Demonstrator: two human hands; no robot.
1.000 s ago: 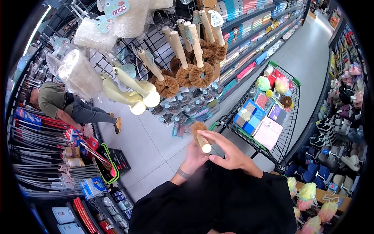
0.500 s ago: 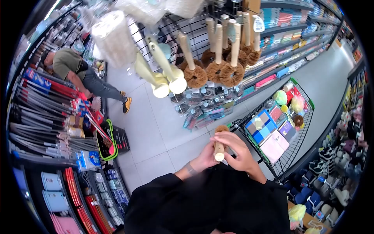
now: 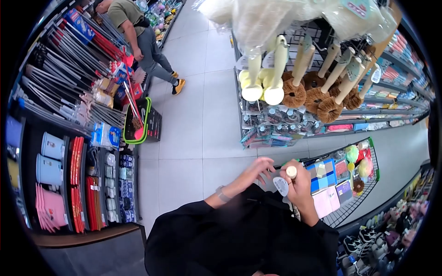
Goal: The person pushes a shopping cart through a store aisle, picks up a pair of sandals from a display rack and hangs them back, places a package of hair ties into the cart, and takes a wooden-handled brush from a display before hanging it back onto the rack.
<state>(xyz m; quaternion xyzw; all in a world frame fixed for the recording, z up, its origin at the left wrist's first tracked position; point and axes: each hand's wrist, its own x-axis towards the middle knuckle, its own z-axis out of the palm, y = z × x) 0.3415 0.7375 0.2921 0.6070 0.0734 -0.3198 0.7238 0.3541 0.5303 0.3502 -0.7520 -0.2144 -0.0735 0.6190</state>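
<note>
My right hand (image 3: 299, 184) is wrapped round the pale wooden handle (image 3: 291, 172) of a brush, its round end facing up. A white oval tag (image 3: 280, 186) hangs beside the handle. The brush's bristle head is hidden. To the left, my left hand (image 3: 258, 171) holds nothing, its fingers apart near the tag, and a grey band circles that wrist. Just right of my right hand is the shopping cart (image 3: 377, 162) with a blue checked item (image 3: 322, 175), a pink item (image 3: 326, 201) and pastel puffs (image 3: 351, 153).
Round brown brushes (image 3: 329, 109) and cream brushes (image 3: 252, 90) hang on a rack ahead. At the left a person (image 3: 140, 39) stands by mop poles, near a black basket (image 3: 154, 124) with a green rim. Shoes (image 3: 368, 239) fill the lower right.
The view has swung left. My left hand has come off the brush and opened. My right hand now grips the handle alone, and the tag has come into view.
</note>
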